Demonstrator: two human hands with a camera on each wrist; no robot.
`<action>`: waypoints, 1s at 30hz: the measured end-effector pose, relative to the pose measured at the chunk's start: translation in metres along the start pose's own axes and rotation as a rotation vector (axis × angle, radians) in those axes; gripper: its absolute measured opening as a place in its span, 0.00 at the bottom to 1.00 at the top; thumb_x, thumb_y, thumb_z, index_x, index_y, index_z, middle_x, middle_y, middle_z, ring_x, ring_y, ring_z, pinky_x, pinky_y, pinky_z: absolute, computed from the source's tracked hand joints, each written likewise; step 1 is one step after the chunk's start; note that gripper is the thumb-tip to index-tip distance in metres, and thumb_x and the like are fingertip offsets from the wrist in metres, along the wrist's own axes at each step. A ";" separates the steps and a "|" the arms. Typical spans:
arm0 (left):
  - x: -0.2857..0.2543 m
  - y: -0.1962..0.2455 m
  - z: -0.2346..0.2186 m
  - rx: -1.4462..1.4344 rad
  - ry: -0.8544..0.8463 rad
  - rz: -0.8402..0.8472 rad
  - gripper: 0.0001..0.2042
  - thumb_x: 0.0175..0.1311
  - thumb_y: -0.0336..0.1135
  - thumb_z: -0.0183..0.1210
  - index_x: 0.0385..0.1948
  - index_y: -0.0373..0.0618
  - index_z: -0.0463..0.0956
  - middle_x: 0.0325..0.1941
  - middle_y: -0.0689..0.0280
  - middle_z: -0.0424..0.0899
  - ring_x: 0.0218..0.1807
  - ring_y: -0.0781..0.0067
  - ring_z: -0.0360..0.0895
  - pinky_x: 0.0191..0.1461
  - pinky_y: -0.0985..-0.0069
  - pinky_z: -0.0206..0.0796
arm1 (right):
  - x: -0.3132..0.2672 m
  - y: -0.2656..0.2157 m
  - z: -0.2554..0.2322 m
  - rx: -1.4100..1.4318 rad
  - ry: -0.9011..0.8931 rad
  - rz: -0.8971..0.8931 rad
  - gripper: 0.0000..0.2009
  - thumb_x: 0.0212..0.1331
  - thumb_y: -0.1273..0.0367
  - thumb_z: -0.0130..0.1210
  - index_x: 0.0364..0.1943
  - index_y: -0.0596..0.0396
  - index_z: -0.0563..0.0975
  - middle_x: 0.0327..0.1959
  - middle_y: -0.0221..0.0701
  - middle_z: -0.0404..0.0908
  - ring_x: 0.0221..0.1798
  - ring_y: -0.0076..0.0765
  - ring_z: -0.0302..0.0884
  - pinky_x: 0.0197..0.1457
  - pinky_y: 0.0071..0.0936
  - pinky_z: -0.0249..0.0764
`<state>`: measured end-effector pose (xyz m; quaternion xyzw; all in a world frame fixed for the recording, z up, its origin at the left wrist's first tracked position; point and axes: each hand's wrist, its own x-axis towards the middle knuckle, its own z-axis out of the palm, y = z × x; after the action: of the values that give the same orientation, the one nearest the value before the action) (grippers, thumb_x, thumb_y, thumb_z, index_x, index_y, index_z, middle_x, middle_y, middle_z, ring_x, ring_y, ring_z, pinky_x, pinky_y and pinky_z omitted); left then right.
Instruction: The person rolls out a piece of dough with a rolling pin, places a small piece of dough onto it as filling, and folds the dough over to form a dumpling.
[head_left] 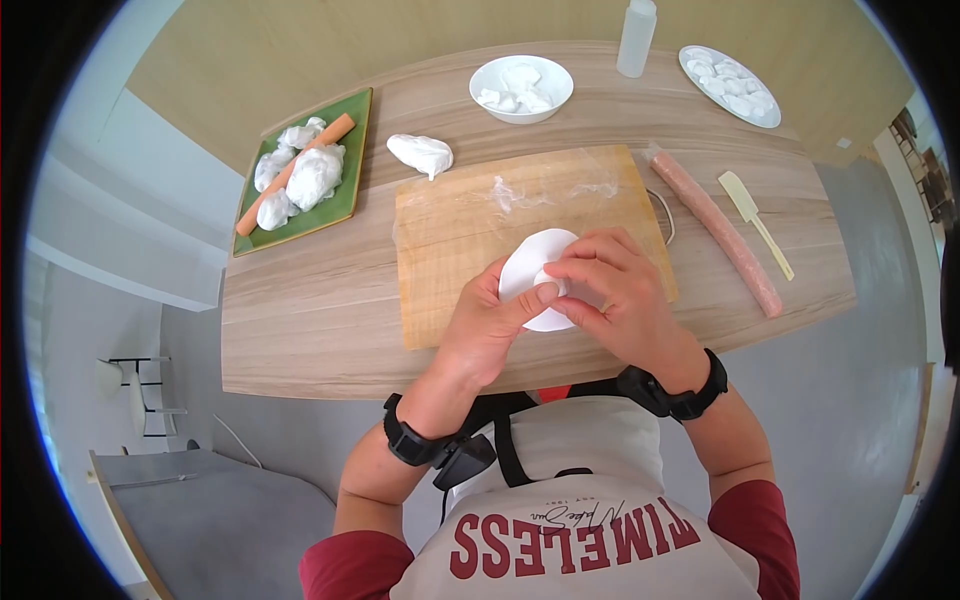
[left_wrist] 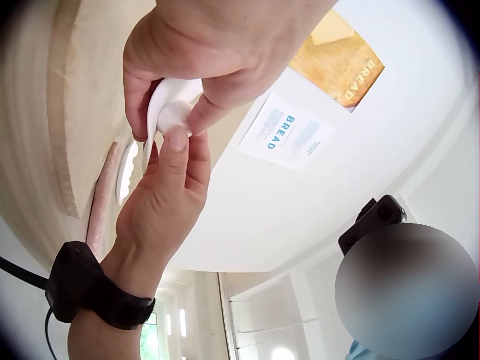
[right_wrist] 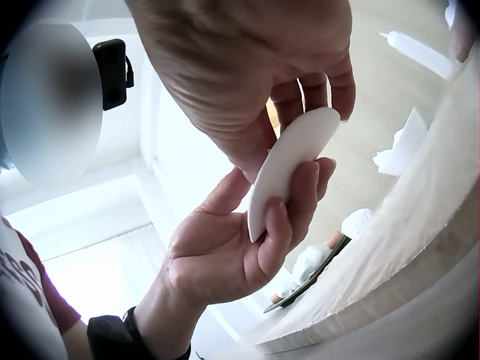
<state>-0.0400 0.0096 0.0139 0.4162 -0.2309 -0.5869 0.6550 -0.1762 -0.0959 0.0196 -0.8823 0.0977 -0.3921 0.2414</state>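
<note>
Over the wooden board, my left hand (head_left: 478,318) holds a thin white round (head_left: 526,260) that looks like flattened dough, gripping it by its left side with the thumb across its face. My right hand (head_left: 630,300) pinches a small white lump (left_wrist: 174,118) at the middle of the round, between thumb and fingers. The left thumb tip also meets this lump. In the right wrist view the round (right_wrist: 289,161) appears nearly edge-on, its back supported by the left fingers (right_wrist: 279,225). The right fingers partly hide the lump in the head view.
Under the hands lies the board (head_left: 450,230). Behind are a white lump (head_left: 420,153), a bowl (head_left: 521,115) of white pieces, a bottle (head_left: 636,40) and a plate (head_left: 690,58). A green tray (head_left: 345,190) stands left; a long pink roll (head_left: 715,225) and cream spatula (head_left: 745,205) lie right.
</note>
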 end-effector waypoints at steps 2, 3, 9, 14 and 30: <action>0.000 0.000 -0.001 -0.014 0.015 -0.014 0.21 0.55 0.33 0.64 0.51 0.38 0.69 0.46 0.63 0.78 0.47 0.74 0.76 0.49 0.75 0.69 | -0.002 0.000 -0.001 0.021 -0.008 0.006 0.18 0.35 0.75 0.65 0.37 0.52 0.79 0.37 0.31 0.76 0.40 0.41 0.72 0.40 0.32 0.72; -0.001 0.000 -0.002 -0.013 0.015 -0.014 0.21 0.55 0.33 0.64 0.51 0.38 0.69 0.46 0.63 0.78 0.47 0.74 0.76 0.49 0.75 0.69 | -0.005 -0.002 -0.002 0.075 0.030 0.084 0.19 0.38 0.75 0.64 0.40 0.52 0.78 0.39 0.32 0.76 0.42 0.40 0.72 0.42 0.30 0.72; -0.004 0.004 -0.010 -0.066 0.048 -0.043 0.23 0.54 0.30 0.64 0.53 0.39 0.68 0.48 0.63 0.78 0.49 0.72 0.75 0.52 0.73 0.68 | -0.020 0.012 -0.013 0.409 0.093 0.414 0.18 0.52 0.72 0.58 0.49 0.55 0.73 0.44 0.32 0.76 0.46 0.29 0.72 0.46 0.23 0.69; -0.007 0.006 -0.007 -0.088 0.012 -0.076 0.25 0.53 0.29 0.65 0.54 0.39 0.66 0.50 0.63 0.77 0.51 0.71 0.74 0.54 0.71 0.68 | -0.024 0.013 -0.013 0.807 0.014 0.646 0.15 0.61 0.70 0.52 0.51 0.59 0.72 0.42 0.29 0.77 0.44 0.21 0.73 0.45 0.20 0.70; -0.009 0.005 -0.001 -0.014 -0.031 -0.068 0.26 0.51 0.30 0.66 0.54 0.39 0.68 0.48 0.64 0.78 0.49 0.73 0.74 0.53 0.73 0.68 | -0.015 0.002 -0.005 0.722 0.068 0.725 0.09 0.57 0.72 0.57 0.39 0.61 0.75 0.32 0.30 0.80 0.33 0.19 0.75 0.37 0.18 0.73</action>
<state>-0.0381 0.0188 0.0197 0.4102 -0.2224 -0.6169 0.6338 -0.1895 -0.0938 0.0119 -0.6387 0.2637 -0.3205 0.6479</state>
